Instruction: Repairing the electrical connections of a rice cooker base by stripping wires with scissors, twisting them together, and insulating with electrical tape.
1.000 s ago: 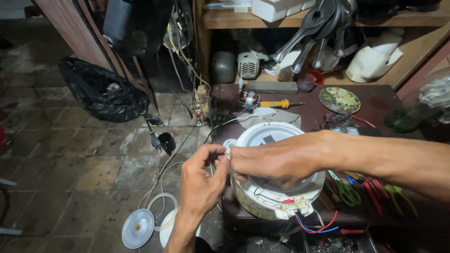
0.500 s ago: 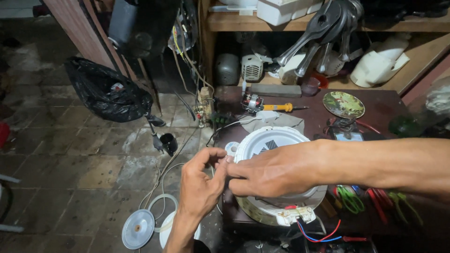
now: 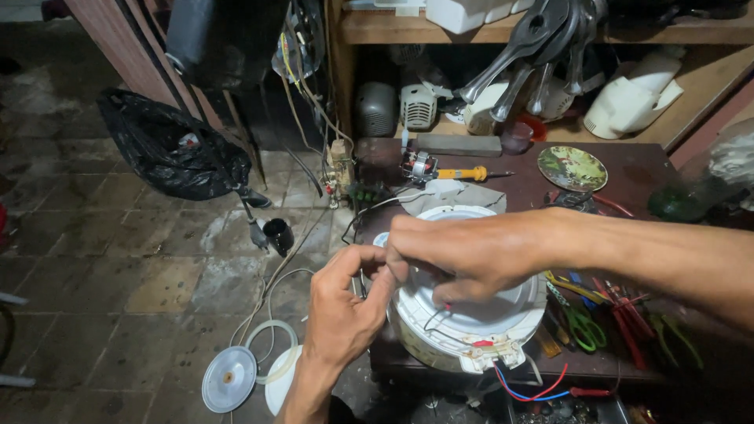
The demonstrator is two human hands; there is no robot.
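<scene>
A round white appliance body (image 3: 471, 330) lies upturned on a dark wooden table (image 3: 628, 177), with thin wires and a red and blue lead at its near edge. My left hand (image 3: 342, 310) comes up from below at its left rim, thumb and fingers pinched on something small that I cannot make out. My right hand (image 3: 463, 255) reaches in from the right over the appliance, fingers curled down and meeting the left hand's fingertips. What lies between the fingers is hidden.
A yellow-handled screwdriver (image 3: 467, 173) and a small decorated plate (image 3: 572, 167) lie behind the appliance. Coloured-handled tools (image 3: 597, 314) sit to its right. On the tiled floor are a black bag (image 3: 169, 149), a white disc (image 3: 228, 379) and a ring. Shelves of parts stand behind.
The view has shifted slightly. Both hands stay together at the appliance's left rim, with the fingers working in small movements.
</scene>
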